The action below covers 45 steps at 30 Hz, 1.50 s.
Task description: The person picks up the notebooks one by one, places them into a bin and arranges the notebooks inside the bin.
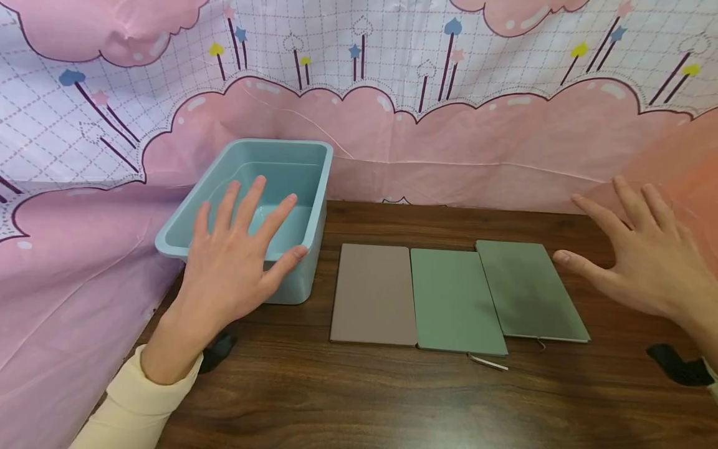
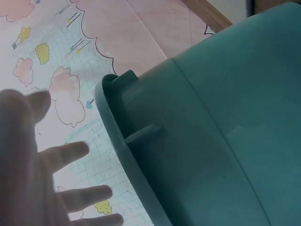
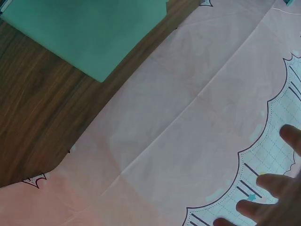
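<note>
Three notebooks lie side by side on the dark wooden table: a brown one, a green one in the middle and a darker green one at the right. My left hand hovers with fingers spread over the near rim of a light blue plastic bin, holding nothing. In the left wrist view the bin's outer wall fills the frame beside my fingers. My right hand floats open to the right of the darker green notebook, apart from it.
A pink cloud-patterned cloth hangs behind the table and drapes down its left side. Thin ribbon markers stick out from the green notebooks' near edges. Black wrist straps show at both wrists.
</note>
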Each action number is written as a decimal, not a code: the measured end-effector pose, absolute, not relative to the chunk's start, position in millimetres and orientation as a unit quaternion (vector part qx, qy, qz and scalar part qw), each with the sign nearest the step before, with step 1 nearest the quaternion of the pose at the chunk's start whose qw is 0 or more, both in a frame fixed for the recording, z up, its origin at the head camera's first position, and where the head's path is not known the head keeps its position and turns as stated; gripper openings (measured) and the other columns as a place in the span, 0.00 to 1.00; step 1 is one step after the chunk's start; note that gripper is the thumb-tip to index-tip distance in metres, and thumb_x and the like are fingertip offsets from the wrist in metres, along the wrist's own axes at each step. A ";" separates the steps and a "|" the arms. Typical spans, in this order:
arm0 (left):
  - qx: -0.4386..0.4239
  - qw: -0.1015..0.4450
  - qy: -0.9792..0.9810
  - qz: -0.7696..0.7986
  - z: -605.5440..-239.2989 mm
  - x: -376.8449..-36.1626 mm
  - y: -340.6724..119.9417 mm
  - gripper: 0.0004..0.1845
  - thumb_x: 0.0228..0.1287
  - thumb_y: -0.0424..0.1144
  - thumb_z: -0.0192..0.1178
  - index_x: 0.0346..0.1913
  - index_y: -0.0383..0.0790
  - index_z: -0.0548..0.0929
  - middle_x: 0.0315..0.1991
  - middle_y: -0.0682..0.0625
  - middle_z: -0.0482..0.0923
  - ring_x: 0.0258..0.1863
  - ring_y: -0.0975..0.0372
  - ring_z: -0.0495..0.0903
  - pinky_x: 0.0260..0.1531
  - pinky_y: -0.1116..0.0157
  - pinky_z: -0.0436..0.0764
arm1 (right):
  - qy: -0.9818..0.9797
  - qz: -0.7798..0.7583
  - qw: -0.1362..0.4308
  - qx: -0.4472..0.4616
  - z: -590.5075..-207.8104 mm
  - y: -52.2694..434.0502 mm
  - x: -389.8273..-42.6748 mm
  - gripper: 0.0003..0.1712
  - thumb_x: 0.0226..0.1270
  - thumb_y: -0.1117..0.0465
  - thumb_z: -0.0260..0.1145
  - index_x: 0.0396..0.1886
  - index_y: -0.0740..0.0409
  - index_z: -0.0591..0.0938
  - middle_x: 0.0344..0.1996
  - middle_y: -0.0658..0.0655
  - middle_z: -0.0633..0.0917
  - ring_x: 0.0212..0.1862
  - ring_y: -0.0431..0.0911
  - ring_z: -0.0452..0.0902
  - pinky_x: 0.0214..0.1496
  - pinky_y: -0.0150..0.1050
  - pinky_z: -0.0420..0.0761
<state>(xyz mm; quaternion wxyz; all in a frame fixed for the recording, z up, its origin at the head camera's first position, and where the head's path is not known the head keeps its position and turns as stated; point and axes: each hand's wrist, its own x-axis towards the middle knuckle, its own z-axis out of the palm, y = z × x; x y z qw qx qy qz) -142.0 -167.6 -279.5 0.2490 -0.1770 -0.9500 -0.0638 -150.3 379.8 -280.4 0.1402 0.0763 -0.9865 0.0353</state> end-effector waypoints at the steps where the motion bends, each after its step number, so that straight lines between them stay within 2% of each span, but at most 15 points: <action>1: -0.183 0.269 -0.943 -0.067 -280.0 -141.2 -166.4 0.37 0.74 0.66 0.56 0.81 0.61 0.67 0.84 0.40 0.58 0.82 0.37 0.57 0.73 0.28 0.57 | -0.985 0.043 0.146 0.078 -279.9 379.3 -149.7 0.53 0.72 0.33 0.65 0.88 0.43 0.54 0.87 0.65 0.35 0.86 0.73 0.26 0.78 0.81 0.33; 4: -0.201 0.329 -0.920 -0.073 -281.7 -140.0 -163.7 0.34 0.75 0.63 0.55 0.78 0.54 0.72 0.80 0.37 0.65 0.79 0.37 0.64 0.71 0.30 0.62 | -0.980 0.058 0.170 0.088 -278.9 377.8 -147.9 0.52 0.72 0.36 0.67 0.86 0.49 0.58 0.87 0.68 0.40 0.85 0.76 0.35 0.79 0.80 0.39; 9: -0.237 0.419 -0.873 -0.073 -282.3 -137.0 -158.0 0.30 0.79 0.61 0.50 0.71 0.45 0.79 0.72 0.34 0.75 0.71 0.37 0.74 0.65 0.33 0.70 | -0.973 0.061 0.204 0.094 -277.0 375.8 -145.1 0.49 0.74 0.38 0.66 0.85 0.53 0.61 0.86 0.70 0.48 0.82 0.78 0.44 0.79 0.79 0.44; 13: -0.259 0.452 -0.851 -0.073 -281.1 -132.8 -152.0 0.28 0.81 0.59 0.50 0.64 0.42 0.83 0.68 0.35 0.79 0.66 0.39 0.79 0.61 0.36 0.75 | -0.968 0.059 0.223 0.094 -275.4 372.7 -142.5 0.47 0.74 0.39 0.67 0.84 0.53 0.62 0.86 0.69 0.53 0.80 0.79 0.50 0.79 0.79 0.47; 15: -0.269 0.459 -0.844 -0.073 -281.2 -129.7 -148.9 0.26 0.81 0.58 0.51 0.61 0.40 0.84 0.66 0.35 0.80 0.63 0.39 0.81 0.59 0.37 0.76 | -0.963 0.062 0.238 0.105 -275.2 370.5 -141.0 0.47 0.72 0.41 0.69 0.83 0.53 0.64 0.84 0.69 0.57 0.79 0.79 0.55 0.77 0.79 0.52; 19: -0.292 0.461 -0.834 -0.079 -283.7 -122.5 -142.3 0.25 0.81 0.57 0.51 0.58 0.39 0.85 0.64 0.36 0.82 0.60 0.40 0.83 0.57 0.38 0.78 | -0.957 0.079 0.253 0.120 -276.9 365.0 -137.4 0.47 0.69 0.43 0.73 0.82 0.51 0.66 0.82 0.68 0.63 0.76 0.77 0.60 0.74 0.78 0.58; 24: -0.327 0.450 -0.825 -0.097 -288.5 -115.3 -131.4 0.24 0.82 0.55 0.53 0.62 0.39 0.84 0.64 0.37 0.82 0.58 0.42 0.84 0.57 0.40 0.79 | -0.951 0.087 0.265 0.134 -281.7 356.8 -133.6 0.48 0.65 0.45 0.76 0.81 0.49 0.69 0.81 0.68 0.66 0.73 0.78 0.65 0.67 0.79 0.63; 31: -0.349 0.445 -0.816 -0.116 -294.5 -108.8 -117.7 0.24 0.79 0.52 0.58 0.64 0.39 0.82 0.63 0.37 0.82 0.58 0.43 0.84 0.58 0.42 0.81 | -0.959 0.089 0.243 0.115 -286.9 349.7 -130.7 0.49 0.65 0.43 0.75 0.82 0.47 0.67 0.83 0.66 0.63 0.76 0.76 0.62 0.65 0.82 0.61; 35: -0.356 0.439 -0.816 -0.122 -295.1 -105.2 -113.0 0.24 0.82 0.54 0.53 0.64 0.39 0.82 0.64 0.37 0.81 0.59 0.43 0.84 0.58 0.44 0.82 | -0.957 0.093 0.248 0.116 -285.4 345.5 -129.1 0.49 0.64 0.43 0.76 0.82 0.47 0.68 0.82 0.66 0.65 0.74 0.76 0.64 0.62 0.81 0.63; 40: -0.358 0.432 -0.820 -0.110 -296.7 -101.7 -107.7 0.26 0.84 0.55 0.48 0.65 0.40 0.82 0.65 0.38 0.81 0.60 0.44 0.84 0.60 0.47 0.83 | -0.955 0.096 0.252 0.125 -283.6 338.9 -126.4 0.50 0.63 0.43 0.77 0.82 0.45 0.68 0.81 0.66 0.67 0.74 0.75 0.65 0.66 0.80 0.64; 45: -0.361 0.411 -0.831 -0.106 -301.7 -97.9 -105.0 0.26 0.83 0.56 0.49 0.65 0.41 0.82 0.66 0.39 0.81 0.62 0.45 0.84 0.61 0.48 0.83 | -0.961 0.099 0.226 0.121 -286.4 332.6 -122.9 0.51 0.65 0.41 0.75 0.84 0.41 0.64 0.84 0.62 0.63 0.79 0.73 0.60 0.72 0.82 0.56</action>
